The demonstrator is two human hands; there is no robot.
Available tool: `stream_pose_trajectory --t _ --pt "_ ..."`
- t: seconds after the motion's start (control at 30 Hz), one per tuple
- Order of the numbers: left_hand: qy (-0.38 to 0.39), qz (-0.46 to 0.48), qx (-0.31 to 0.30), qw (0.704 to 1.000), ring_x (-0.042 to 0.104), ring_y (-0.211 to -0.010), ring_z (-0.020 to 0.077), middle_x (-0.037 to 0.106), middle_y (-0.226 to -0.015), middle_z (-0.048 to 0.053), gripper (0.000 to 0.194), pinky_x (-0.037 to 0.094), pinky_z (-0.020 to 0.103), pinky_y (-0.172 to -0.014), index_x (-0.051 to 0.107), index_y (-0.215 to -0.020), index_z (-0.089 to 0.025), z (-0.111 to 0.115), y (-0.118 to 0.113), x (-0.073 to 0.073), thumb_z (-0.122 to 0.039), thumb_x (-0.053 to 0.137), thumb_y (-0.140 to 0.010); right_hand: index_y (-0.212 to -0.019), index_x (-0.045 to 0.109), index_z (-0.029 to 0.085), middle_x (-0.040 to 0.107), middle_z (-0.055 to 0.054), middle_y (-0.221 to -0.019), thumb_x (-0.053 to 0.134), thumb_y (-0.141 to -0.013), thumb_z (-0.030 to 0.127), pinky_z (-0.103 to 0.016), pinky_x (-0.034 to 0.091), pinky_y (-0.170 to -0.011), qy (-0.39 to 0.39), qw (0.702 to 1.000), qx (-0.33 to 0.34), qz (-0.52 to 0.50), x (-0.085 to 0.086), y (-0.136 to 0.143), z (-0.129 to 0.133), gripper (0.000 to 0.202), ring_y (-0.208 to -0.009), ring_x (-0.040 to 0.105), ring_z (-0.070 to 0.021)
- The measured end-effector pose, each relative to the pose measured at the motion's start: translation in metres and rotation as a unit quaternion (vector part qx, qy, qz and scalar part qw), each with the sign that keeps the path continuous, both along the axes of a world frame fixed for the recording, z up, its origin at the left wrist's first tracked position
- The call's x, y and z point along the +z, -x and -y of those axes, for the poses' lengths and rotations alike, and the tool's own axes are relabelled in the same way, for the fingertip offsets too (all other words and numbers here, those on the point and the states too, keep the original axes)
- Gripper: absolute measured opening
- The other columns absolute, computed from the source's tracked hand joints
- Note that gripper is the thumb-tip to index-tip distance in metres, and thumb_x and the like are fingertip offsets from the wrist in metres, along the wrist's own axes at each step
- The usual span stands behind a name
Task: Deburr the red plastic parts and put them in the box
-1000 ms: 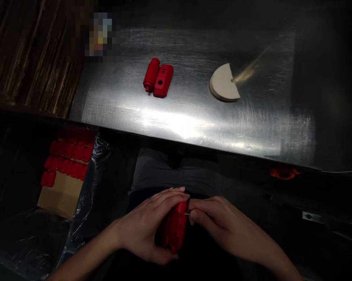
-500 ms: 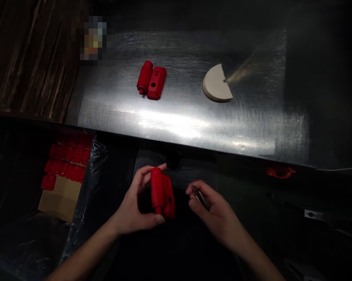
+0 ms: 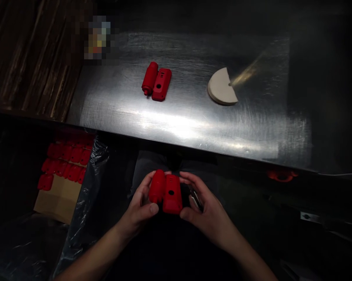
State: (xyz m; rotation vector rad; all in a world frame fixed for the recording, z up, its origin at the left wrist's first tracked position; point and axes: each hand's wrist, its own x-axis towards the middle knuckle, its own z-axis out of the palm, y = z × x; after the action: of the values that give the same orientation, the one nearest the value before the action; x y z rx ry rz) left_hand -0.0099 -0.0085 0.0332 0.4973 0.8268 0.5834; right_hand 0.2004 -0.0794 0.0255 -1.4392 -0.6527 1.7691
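Between my hands, above my lap, is a red plastic part (image 3: 172, 195). It has a rounded cylinder side and a flat block side with a dark round hole. My left hand (image 3: 141, 208) is closed around the cylinder side, thumb at its lower end. My right hand (image 3: 207, 212) has its thumb and fingers at the right edge of the block. A slim metal tool (image 3: 197, 199) lies inside the right hand; most of it is hidden, so its exact kind does not show. A similar red part (image 3: 162, 84) lies on the metal table beyond.
The shiny metal table (image 3: 176, 128) spans the far side. On it lies a cream half-disc (image 3: 221, 88). To the left, a plastic-lined box holds rows of red parts (image 3: 67, 160) and cardboard (image 3: 57, 199). A red ring-like object (image 3: 282, 175) sits under the table edge.
The red part has turned so that its flat side faces up more. My right hand has moved left to the part, with the metal tool still in it.
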Motion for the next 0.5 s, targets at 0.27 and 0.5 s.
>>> stream_pose_trajectory --t 0.27,0.5 --pt "0.022 0.023 0.035 0.999 0.052 -0.153 0.0424 0.058 -0.164 0.015 0.082 0.034 0.062 -0.13 0.057 -0.152 -0.028 0.0 0.012 -0.009 -0.041 0.089 -0.077 -0.146 0.064 0.033 0.068 -0.009 -0.141 0.057 -0.108 0.057 -0.043 0.058 -0.109 -0.034 0.971 0.108 0.209 0.027 -0.02 -0.001 0.045 -0.126 0.069 -0.0276" --pt "0.039 0.123 0.021 0.991 0.055 -0.149 0.0485 0.057 -0.16 0.017 0.082 0.041 0.075 -0.119 0.055 -0.148 -0.031 -0.007 0.008 -0.02 -0.041 0.091 -0.075 -0.132 0.077 0.038 0.08 -0.008 -0.103 0.063 -0.097 0.069 -0.044 0.063 -0.077 -0.003 0.855 -0.06 0.515 0.079 -0.114 -0.04 0.048 -0.092 0.076 -0.0333"
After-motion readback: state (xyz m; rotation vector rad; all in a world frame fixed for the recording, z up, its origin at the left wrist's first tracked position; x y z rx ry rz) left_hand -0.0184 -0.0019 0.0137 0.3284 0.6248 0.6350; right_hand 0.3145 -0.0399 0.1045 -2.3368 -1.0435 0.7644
